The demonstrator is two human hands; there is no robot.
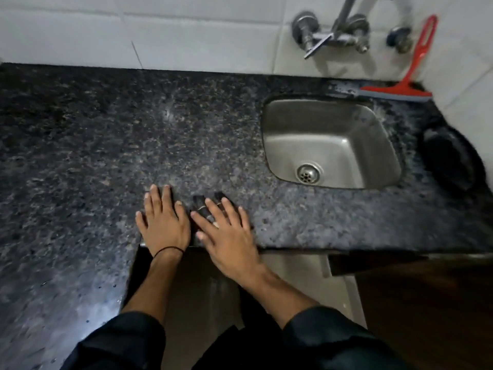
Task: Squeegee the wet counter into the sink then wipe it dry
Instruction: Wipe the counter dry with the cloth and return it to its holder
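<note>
Left hand (pixel 162 220): we find it flat on the counter (pixel 93 134) near the front edge, fingers spread, grip apart, holding nothing.
Right hand (pixel 226 228): flat beside it, grip apart, resting over a small dark item we cannot identify.
Counter: streaks and sheen around the middle suggest wetness remains.
Sink (pixel 330 142): basin looks empty, drain visible.
Squeegee (pixel 405 76): red, propped against the wall behind the sink, well apart from both hands.
Progress: we judge squeegeeing not underway; we see no cloth for wiping.
</note>
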